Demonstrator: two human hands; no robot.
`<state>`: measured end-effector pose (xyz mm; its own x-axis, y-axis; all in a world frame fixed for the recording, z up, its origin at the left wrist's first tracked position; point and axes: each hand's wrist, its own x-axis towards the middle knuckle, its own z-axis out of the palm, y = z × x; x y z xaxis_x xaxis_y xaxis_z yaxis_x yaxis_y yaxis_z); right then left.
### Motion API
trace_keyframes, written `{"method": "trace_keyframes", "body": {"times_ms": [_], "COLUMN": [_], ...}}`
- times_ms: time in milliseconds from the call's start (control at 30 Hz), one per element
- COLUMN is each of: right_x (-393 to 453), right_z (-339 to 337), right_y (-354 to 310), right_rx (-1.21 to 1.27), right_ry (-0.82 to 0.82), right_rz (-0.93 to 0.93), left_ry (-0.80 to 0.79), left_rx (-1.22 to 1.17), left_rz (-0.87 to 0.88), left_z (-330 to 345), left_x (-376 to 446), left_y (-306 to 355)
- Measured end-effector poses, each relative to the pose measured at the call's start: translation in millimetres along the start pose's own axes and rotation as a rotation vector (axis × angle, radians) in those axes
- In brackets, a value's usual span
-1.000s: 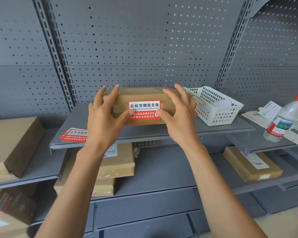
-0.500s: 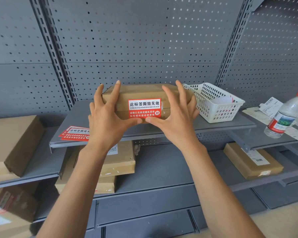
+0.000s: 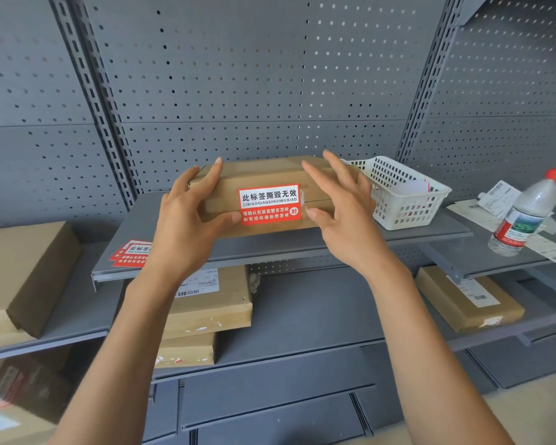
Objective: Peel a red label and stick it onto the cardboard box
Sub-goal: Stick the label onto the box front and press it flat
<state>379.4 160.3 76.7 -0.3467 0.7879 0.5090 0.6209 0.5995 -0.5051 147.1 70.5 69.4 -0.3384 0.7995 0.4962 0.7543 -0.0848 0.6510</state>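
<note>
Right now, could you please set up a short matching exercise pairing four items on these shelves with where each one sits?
Things:
1. red label
2. white basket
3. water bottle
4. stack of spare labels

Places:
A. on the shelf left of the left hand
B. on the far right, on paper slips
C. stuck to the front of the cardboard box
D. just right of the box, behind the right hand

Pairs: 1-C, 2-D, 3-B, 4-A
</note>
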Motion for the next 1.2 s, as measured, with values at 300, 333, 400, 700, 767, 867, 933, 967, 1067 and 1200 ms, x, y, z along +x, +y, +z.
{"method": "trace_keyframes", "body": {"times_ms": [300,333,400,700,767,867,933,967,1067,1200], "right_x": [-4.8,-4.5,-3.8,-5.0,-5.8,-8.0,-8.3,-7.8,-4.4,-2.3], "right_z": [23.5,23.8,22.2,11.3,12.7,20.7,30.4,35.2,45.0,45.2], "right_y": [-40.9,-38.7,-33.3,-18.3,-19.2,-32.5,-44.5,-49.6,-55.5,-48.3], "right_rx": [-0.086,-0.070,-0.042,0.172,0.196,0.238,0.201,0.166,0.121,0.169], "right_ry": [0.201,0.199,0.187,0.200,0.205,0.273,0.352,0.391,0.467,0.483], "right_rz": [0.155,0.157,0.147,0.103,0.118,0.182,0.225,0.236,0.246,0.207], "left_ry": [0.160,0.161,0.152,0.115,0.114,0.176,0.243,0.274,0.340,0.338], "left_rx": [-0.023,-0.023,-0.032,-0.087,-0.090,-0.139,-0.182,-0.194,-0.177,-0.202], "left_rz": [-0.069,-0.065,-0.060,-0.014,-0.017,-0.072,-0.129,-0.150,-0.175,-0.150], "left_z": [15.1,15.4,14.8,6.8,6.7,11.3,16.6,19.3,25.5,26.5], "left_x": [-3.9,-3.9,-4.1,-2.4,-2.1,-4.1,-6.0,-6.6,-8.3,-8.8], "left_y": [22.0,20.7,17.6,2.7,1.6,7.1,14.2,18.2,27.4,22.6]}}
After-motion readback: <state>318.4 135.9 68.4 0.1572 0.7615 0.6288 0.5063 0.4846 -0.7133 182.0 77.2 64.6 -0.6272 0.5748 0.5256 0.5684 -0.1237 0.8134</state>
